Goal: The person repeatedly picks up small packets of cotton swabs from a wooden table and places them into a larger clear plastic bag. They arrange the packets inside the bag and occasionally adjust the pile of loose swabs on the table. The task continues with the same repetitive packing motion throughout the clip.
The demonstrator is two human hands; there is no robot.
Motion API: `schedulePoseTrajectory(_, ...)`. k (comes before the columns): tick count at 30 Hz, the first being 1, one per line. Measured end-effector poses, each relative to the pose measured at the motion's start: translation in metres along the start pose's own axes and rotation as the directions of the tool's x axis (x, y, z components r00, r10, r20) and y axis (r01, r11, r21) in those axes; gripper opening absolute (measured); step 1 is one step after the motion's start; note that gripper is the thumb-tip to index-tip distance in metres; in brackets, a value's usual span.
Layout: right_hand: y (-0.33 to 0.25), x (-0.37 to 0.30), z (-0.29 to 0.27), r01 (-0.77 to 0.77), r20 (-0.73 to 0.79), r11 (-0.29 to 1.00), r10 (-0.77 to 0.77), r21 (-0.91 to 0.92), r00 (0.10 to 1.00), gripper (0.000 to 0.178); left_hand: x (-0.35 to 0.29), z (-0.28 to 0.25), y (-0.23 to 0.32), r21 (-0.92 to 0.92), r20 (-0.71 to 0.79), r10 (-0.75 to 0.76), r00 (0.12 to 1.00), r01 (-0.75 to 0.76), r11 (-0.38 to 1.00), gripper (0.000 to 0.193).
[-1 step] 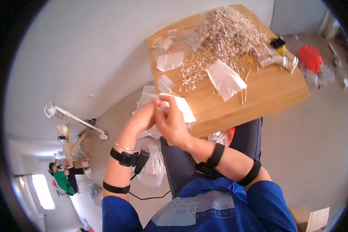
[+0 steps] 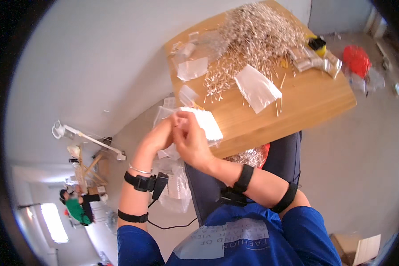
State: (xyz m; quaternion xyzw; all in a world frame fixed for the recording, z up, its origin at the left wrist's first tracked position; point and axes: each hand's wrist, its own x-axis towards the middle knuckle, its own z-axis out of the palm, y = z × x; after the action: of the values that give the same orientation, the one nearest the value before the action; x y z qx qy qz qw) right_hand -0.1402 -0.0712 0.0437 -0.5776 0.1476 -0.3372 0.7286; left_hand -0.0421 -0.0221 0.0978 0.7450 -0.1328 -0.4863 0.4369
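Observation:
My left hand (image 2: 163,131) and my right hand (image 2: 192,142) meet at the table's near left corner, fingertips pinched together. Whatever lies between their fingers is too small or hidden to make out. Right beside them, partly covered by the right hand, is a bright white stack (image 2: 209,125) at the table edge, with clear plastic around its near corner. Clear plastic sheeting (image 2: 162,114) shows behind the left hand. Farther back, a large heap of cotton swabs (image 2: 259,35) spreads over the table, and a flat whitish plastic bag (image 2: 257,88) lies in front of it.
The wooden table (image 2: 314,99) carries small clear packets (image 2: 193,69) at left and wrapped packs (image 2: 307,60) at right. A dark blue seat (image 2: 281,155) is below the table, near a red bag of swabs (image 2: 250,157). Clear bags (image 2: 175,195) hang at left. Another person (image 2: 77,208) sits far left.
The view has shifted slightly. My hands stay pinched together at the same corner, with the fingers only slightly moved.

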Motion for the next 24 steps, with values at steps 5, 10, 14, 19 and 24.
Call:
schedulePoseTrajectory(5,-0.009,-0.012,0.001,-0.148,0.103,0.96,0.127,0.237,0.987,0.034,-0.001,-0.033,-0.004,0.306,-0.087,-0.099,0.991,0.121,0.944,0.016)
schedulePoseTrajectory(10,0.016,-0.034,-0.06,-0.135,0.209,0.984,0.109,0.116,0.972,0.04,0.005,-0.004,0.013,0.394,0.021,-0.044,0.999,0.033,0.919,0.008)
schedulePoseTrajectory(14,0.083,-0.062,-0.094,-0.448,0.082,0.868,0.473,-0.217,0.877,0.051,0.004,-0.035,-0.001,0.344,0.115,-0.056,0.992,0.013,0.939,0.022)
schedulePoseTrajectory(19,0.106,-0.058,-0.103,-0.575,0.284,0.713,0.693,-0.401,0.662,0.074,0.004,-0.022,0.011,0.505,0.021,-0.072,0.997,0.051,0.861,0.033)
schedulePoseTrajectory(24,0.111,-0.055,-0.094,-0.511,0.39,0.697,0.711,-0.503,0.585,0.083,0.004,-0.019,0.013,0.475,0.012,-0.066,0.998,0.052,0.879,0.033)
